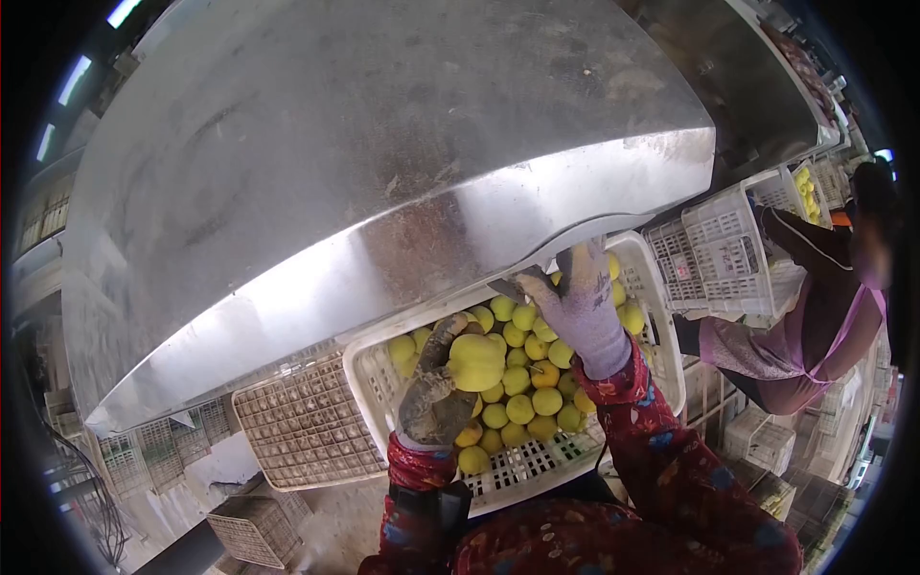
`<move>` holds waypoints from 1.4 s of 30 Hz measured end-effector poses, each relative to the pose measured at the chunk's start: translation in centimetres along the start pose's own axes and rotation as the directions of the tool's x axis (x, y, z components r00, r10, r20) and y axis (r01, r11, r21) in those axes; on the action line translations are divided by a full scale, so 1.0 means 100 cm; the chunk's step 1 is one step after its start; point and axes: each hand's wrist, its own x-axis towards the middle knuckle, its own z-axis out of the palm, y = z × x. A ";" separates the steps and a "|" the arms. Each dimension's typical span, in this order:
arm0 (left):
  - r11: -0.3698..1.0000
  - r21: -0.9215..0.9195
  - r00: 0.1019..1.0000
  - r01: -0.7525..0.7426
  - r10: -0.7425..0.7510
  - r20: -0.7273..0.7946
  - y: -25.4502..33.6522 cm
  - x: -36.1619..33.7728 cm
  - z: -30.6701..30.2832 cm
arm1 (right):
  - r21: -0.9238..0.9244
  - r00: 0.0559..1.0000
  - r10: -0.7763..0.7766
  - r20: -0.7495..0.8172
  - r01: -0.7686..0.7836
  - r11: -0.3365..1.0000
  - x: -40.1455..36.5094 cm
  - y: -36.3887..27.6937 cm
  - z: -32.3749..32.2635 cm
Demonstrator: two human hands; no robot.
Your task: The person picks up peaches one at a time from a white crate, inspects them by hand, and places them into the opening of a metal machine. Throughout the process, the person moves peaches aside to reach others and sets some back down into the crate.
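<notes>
My left hand (436, 388), in a dirt-darkened glove, is closed around a large yellow-green fruit (476, 362), which it holds over the near left part of a white plastic crate (517, 496). Many similar round yellow-green fruits (517, 381) lie loose inside that crate, some tinged orange. My right hand (586, 311) wears a pale lilac glove with dark fingertips. It reaches over the fruits to the crate's far side, fingers and thumb apart, close to the metal edge. I see nothing held in it, though some fingertips are partly hidden.
A large sheet-metal surface (383, 115) overhangs the crate's far side, its edge close to my hands. An upturned lattice crate (307, 422) stands at left. White crates (728, 249) are stacked at right, beside a person (805, 335) in a lilac apron.
</notes>
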 end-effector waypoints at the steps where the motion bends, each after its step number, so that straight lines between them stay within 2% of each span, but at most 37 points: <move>1: 0.997 0.078 0.999 0.011 -0.007 -0.049 0.001 -0.001 0.002 | 0.045 0.999 -0.047 0.020 0.046 0.998 -0.008 -0.003 -0.006; 3: 0.973 0.227 0.989 0.036 -0.002 -0.145 0.004 -0.005 0.015 | 0.141 0.988 -0.142 0.059 0.132 0.981 -0.023 -0.010 -0.018; 4: 0.937 0.347 0.983 0.034 0.031 -0.181 0.005 -0.004 0.027 | 0.162 0.960 -0.204 0.194 0.173 0.972 -0.023 -0.022 -0.030; 5: 0.958 0.283 0.988 0.046 -0.001 -0.156 0.002 -0.004 0.023 | 0.188 0.908 -0.261 0.328 0.208 0.960 -0.028 -0.029 -0.037; 7: 0.984 0.159 0.993 0.086 -0.072 -0.093 -0.005 -0.002 0.014 | 0.183 0.947 -0.177 0.268 0.130 0.974 -0.058 -0.027 -0.023; 8: 0.985 0.079 0.983 0.156 -0.147 -0.108 -0.006 -0.001 0.016 | 0.183 0.963 -0.137 0.234 0.095 0.979 -0.066 -0.024 -0.015; 11: 0.952 0.295 0.982 0.075 -0.020 -0.187 -0.011 0.001 0.010 | 0.106 0.998 -0.039 -0.055 0.044 0.993 -0.057 -0.024 -0.004; 12: 0.941 0.336 0.972 0.046 0.035 -0.233 -0.010 0.000 0.005 | -0.003 0.998 0.011 -0.069 -0.011 1.000 -0.044 -0.024 -0.006; 13: 0.895 0.441 0.940 0.063 0.095 -0.328 -0.007 -0.005 -0.013 | -0.162 0.990 -0.063 -0.127 0.042 0.986 -0.037 -0.008 0.008; 15: 0.769 0.623 0.843 0.143 0.234 -0.484 -0.003 -0.017 -0.071 | -0.385 0.996 -0.085 -0.039 0.064 0.921 -0.007 0.010 0.028; 17: 0.320 0.855 0.812 0.408 0.301 -0.500 -0.002 -0.018 -0.134 | -0.359 0.996 -0.064 -0.055 0.040 0.933 0.007 0.003 0.023; 18: 0.052 0.857 0.800 0.513 0.333 -0.499 -0.004 -0.022 -0.151 | -0.343 0.997 -0.053 -0.058 0.030 0.939 0.009 -0.002 0.021; 19: -0.157 0.752 0.754 0.640 0.319 -0.575 -0.007 -0.012 -0.145 | -0.247 0.992 -0.063 -0.108 0.034 0.968 0.002 -0.004 0.020; 21: -0.545 0.581 0.791 0.605 0.325 -0.519 -0.035 0.002 -0.169 | -0.064 0.972 -0.064 -0.224 0.051 0.997 -0.023 -0.010 0.012; 22: -0.534 0.563 0.761 0.630 0.281 -0.585 -0.045 0.011 -0.174 | -0.077 0.944 -0.210 -0.255 0.197 0.977 -0.038 -0.006 0.016; 24: -0.516 0.522 0.685 0.679 0.190 -0.703 -0.060 0.026 -0.182 | -0.017 0.959 -0.263 0.103 0.266 0.964 -0.077 0.012 0.025; 25: -0.476 0.543 0.680 0.692 0.177 -0.711 -0.062 0.033 -0.183 | 0.047 0.951 0.024 0.309 -0.041 0.998 -0.095 0.022 0.046; 26: -0.439 0.560 0.676 0.702 0.165 -0.718 -0.062 0.038 -0.184 | -0.012 0.823 0.308 0.477 -0.344 0.939 -0.113 0.033 0.067; 27: -0.409 0.579 0.679 0.705 0.156 -0.717 -0.061 0.040 -0.183 | -0.030 0.705 0.449 0.549 -0.520 0.854 -0.124 0.050 0.094; 29: -0.346 0.614 0.686 0.710 0.139 -0.714 -0.059 0.045 -0.178 | 0.098 0.680 0.475 0.559 -0.623 0.776 -0.136 0.077 0.156; 31: -0.354 0.674 0.751 0.649 0.156 -0.642 -0.064 0.038 -0.188 | 0.239 0.688 0.482 0.543 -0.677 0.696 -0.134 0.083 0.192; 33: -0.097 0.795 0.794 0.598 0.205 -0.572 -0.059 0.026 -0.188 | 0.324 0.640 0.513 0.572 -0.751 0.575 -0.122 0.073 0.187; 34: 0.171 0.832 0.795 0.527 0.248 -0.554 -0.053 0.015 -0.187 | 0.249 0.683 0.481 0.549 -0.683 0.686 -0.130 0.075 0.180; 35: 0.542 0.746 0.780 0.387 0.240 -0.578 -0.053 0.005 -0.184 | 0.166 0.725 0.443 0.528 -0.600 0.783 -0.136 0.076 0.173; 36: 0.822 0.541 0.764 0.178 0.231 -0.602 -0.051 -0.005 -0.179 | 0.204 0.755 0.440 0.486 -0.587 0.783 -0.127 0.060 0.147; 38: 0.874 0.467 0.815 0.130 0.174 -0.553 -0.048 -0.016 -0.151 | 0.174 0.870 0.262 0.418 -0.359 0.917 -0.117 0.038 0.102; 40: 0.913 0.397 0.858 0.089 0.132 -0.496 -0.039 -0.018 -0.101 | 0.152 0.943 0.139 0.302 -0.191 0.970 -0.107 0.011 0.062; 42: 0.943 0.329 0.891 0.048 0.109 -0.441 -0.030 -0.017 -0.043 | 0.143 0.987 0.078 0.137 -0.098 0.985 -0.097 -0.014 0.027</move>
